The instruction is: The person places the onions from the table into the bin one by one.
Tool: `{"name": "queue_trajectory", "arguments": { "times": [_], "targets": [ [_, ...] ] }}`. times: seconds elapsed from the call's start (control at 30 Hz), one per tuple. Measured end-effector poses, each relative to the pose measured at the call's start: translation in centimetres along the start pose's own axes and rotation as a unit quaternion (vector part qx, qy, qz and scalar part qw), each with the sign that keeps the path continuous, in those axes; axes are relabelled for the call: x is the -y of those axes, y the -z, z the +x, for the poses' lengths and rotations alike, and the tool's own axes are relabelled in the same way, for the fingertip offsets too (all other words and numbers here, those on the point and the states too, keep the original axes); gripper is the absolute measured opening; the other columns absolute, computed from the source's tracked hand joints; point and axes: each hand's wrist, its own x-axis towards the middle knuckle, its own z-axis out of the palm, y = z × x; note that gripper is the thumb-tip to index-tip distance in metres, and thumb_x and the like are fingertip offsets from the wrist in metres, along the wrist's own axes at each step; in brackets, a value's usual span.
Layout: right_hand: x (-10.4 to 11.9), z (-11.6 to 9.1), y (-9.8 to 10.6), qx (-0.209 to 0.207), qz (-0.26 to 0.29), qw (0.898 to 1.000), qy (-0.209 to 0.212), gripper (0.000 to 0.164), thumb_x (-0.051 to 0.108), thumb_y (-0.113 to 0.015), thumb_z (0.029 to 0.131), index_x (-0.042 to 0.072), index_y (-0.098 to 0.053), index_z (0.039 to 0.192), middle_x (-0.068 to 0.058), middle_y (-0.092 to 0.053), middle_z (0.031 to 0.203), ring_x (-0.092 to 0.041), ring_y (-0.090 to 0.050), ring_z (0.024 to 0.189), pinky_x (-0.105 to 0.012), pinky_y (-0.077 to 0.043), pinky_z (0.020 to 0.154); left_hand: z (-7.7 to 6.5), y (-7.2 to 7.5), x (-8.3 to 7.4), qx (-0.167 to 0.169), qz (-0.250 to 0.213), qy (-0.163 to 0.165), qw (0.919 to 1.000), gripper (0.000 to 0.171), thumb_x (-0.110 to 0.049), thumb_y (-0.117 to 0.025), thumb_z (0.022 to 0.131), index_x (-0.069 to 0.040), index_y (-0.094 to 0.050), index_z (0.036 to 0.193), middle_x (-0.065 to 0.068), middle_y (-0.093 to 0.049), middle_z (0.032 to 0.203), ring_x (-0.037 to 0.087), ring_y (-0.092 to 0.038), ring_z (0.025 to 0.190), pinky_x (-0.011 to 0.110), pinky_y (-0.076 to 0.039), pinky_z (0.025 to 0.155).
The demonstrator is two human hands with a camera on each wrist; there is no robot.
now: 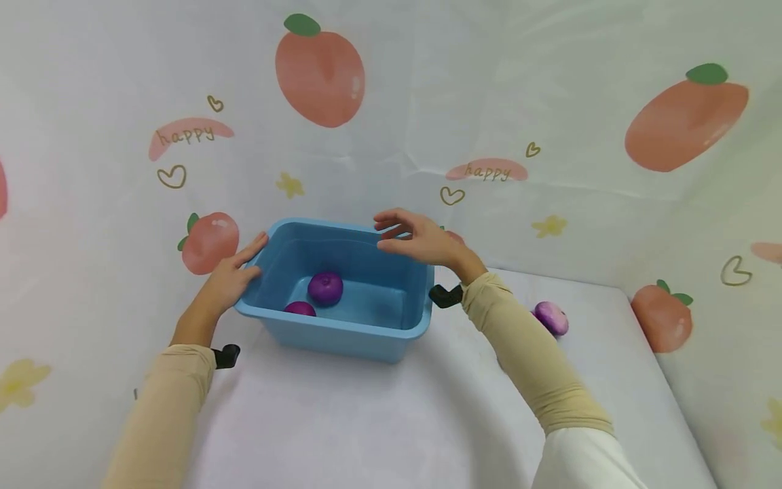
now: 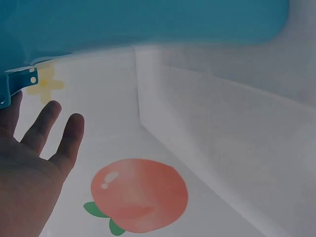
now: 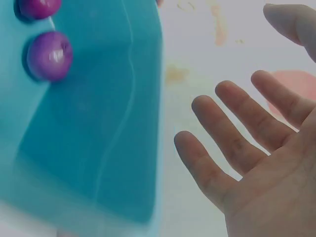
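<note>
While your left hand (image 1: 229, 280) rests with straight fingers (image 2: 43, 124) against the left end of the blue tub (image 1: 366, 337), your right hand (image 1: 421, 239) hovers above the far right corner of its rim, the fingers (image 3: 224, 129) spread and relaxed, holding nothing. You do not grip the tub yet; from the wrist views both palms are flat and apart from the plastic, or just touching it. The tub stands on the white table (image 1: 379, 414), close to the back wall with the peach pattern, and two purple fruits (image 1: 325, 288) lie on its bottom, near the left front side. A third purple fruit (image 1: 551, 318) lies on the table, to the right of your right forearm and well apart from the tub. In my judgement, you are about to take the tub with both hands, so bring the right hand down to the rim at the right end, opposite to the left one, so that the load is balanced. Curl the fingers under the lip on both sides before you lift or slide. Keep the tub level, because the round fruits can roll inside and shift the weight.
</note>
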Motion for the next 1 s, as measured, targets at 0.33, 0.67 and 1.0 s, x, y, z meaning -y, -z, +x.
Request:
{"name": "queue_trajectory", "arguments": {
  "times": [0.33,0.67,1.0],
  "targets": [
    [-2.5,-8.0,5.0,-0.103,-0.009,0.994,-0.039,0.053,0.028,-0.068,0.097,0.014,-0.051,0.146,-0.006,-0.059,0.146,-0.030,-0.059,0.133,-0.051,-0.052,0.107,0.1,0.1,-0.1,0.006,0.005,0.009,0.9999,0.064,-0.020,-0.039,0.103,-0.038,-0.019,0.161,-0.003,-0.014,0.172,0.048,-0.013,0.157,0.078,-0.033,0.108],
    [-6.1,-16.7,9.1,-0.171,-0.087,0.974,-0.119,0.050,0.026,-0.066,0.099,0.009,-0.052,0.144,-0.011,-0.058,0.145,-0.034,-0.058,0.132,-0.004,-0.045,0.091,-0.1,-0.3,-0.1,0.006,-0.002,0.006,1.0000,0.064,-0.020,-0.039,0.103,-0.037,-0.018,0.162,-0.001,-0.014,0.172,0.050,-0.012,0.157,0.079,-0.031,0.109],
    [-11.9,-23.3,9.2,-0.182,-0.106,0.954,-0.215,0.060,0.036,-0.060,0.101,0.003,-0.044,0.149,-0.026,-0.049,0.151,-0.048,-0.047,0.140,-0.064,-0.041,0.112,0.0,-0.5,0.1,0.007,-0.014,0.018,0.9997,0.064,-0.021,-0.039,0.104,-0.038,-0.015,0.161,0.003,-0.014,0.172,0.054,-0.015,0.154,0.079,-0.033,0.108]
  ]
}}
